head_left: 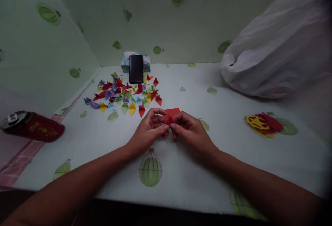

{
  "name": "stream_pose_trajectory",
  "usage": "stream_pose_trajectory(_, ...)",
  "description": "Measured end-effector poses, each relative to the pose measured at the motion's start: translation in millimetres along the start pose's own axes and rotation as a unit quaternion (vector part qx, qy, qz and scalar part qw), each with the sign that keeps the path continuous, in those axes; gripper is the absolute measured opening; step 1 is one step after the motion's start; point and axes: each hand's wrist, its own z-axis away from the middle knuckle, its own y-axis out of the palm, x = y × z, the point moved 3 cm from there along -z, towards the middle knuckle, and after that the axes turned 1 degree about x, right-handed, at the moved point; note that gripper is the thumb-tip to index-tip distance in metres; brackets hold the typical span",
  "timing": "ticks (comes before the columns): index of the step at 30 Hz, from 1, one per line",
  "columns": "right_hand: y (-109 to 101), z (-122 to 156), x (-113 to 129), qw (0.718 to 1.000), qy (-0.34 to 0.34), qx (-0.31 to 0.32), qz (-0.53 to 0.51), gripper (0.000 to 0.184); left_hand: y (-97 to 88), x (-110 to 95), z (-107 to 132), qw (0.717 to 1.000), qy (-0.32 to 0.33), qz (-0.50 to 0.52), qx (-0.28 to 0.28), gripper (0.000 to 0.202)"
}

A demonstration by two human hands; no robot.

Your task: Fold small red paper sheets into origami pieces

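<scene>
Looks mid-fold tbh: left hand point(149, 125) and right hand point(191, 129) both pinching a small pointed red paper piece point(168, 119), next crease probably needs precision.

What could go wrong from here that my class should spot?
1. The red piece is small and pinched by the left hand and right hand together, so an uneven pull might tear or crumple it.
2. The phone seems to lean on the tissue box; if it slipped, it could flatten some folded pieces in front.
3. Those pieces lie loose just beyond the left hand, so a careless sweep might scatter them.
</scene>
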Motion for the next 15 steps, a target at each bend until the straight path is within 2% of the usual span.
stream_pose_trajectory(4, 0.5, -0.5, -1.0, 1.0, -0.009, 0.001, 0.006, 0.014, -0.1, -0.2, 0.6, 0.999, -0.003, -0.049, -0.01, 0.018)
stream_pose_trajectory(10, 2.4, 1.5, 2.5, 0.999, -0.033, 0.001, 0.025, 0.011, 0.9, -1.1, 4.5, 0.996, 0.014, -0.067, -0.06, 0.017)
stream_pose_trajectory(15, 3.0, 5.1, 8.2, 0.995, -0.087, -0.003, 0.042, 0.007, 1.8, -1.7, 6.6, 0.996, 0.042, -0.046, -0.059, 0.013)
